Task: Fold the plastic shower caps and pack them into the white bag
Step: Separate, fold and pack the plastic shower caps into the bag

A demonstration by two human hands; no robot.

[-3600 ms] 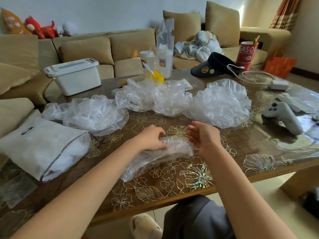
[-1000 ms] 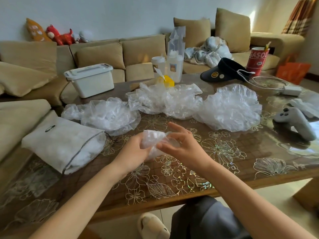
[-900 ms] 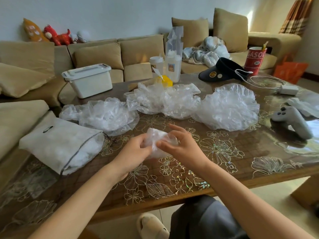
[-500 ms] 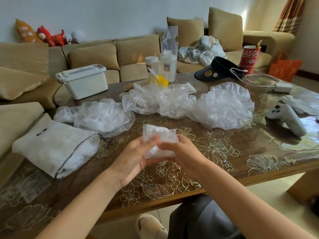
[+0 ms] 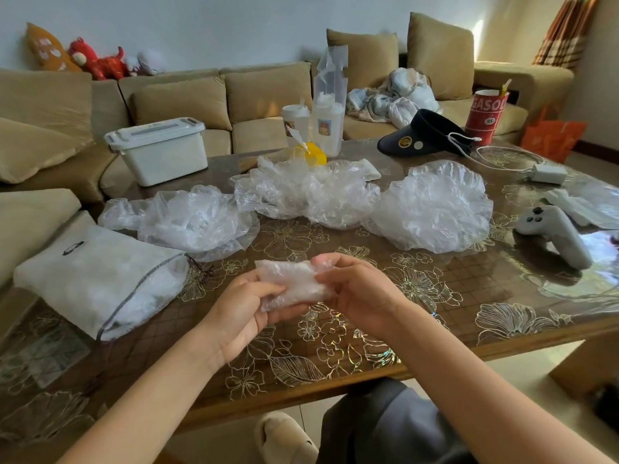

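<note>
Head view, left hand (image 5: 248, 309): fingers curled under the lower left end of the folded shower cap (image 5: 291, 284), thumb on top, grasping it above the worktop (image 5: 435, 316).
Head view, right hand (image 5: 355, 293): pinching the same cap's right edge between thumb and fingertips, facing the left hand.
Folded shower cap: a small crumpled pad of clear plastic between both hands, off the surface.
White bag (image 5: 97, 279): left of the left hand, lying flat, with its grey-corded mouth turned toward the hands and its closed end by the sofa cushion.
Room to the bag: a strip of flower-patterned worktop shows between the left hand and the bag's mouth.
Near edge: the wooden rim runs below both wrists, and both forearms cross it.
Loose shower caps: three heaps in a row beyond the hands. The left heap (image 5: 197, 219) lies just beyond the bag's mouth, and the middle heap (image 5: 308, 195) and right heap (image 5: 435, 205) touch each other.
Right side: a game controller (image 5: 552, 229) lies well right of the right hand, with patterned worktop showing between them.
Far edge: a white lidded box (image 5: 160, 149) and a black visor (image 5: 422, 133) sit beyond the heaps.
</note>
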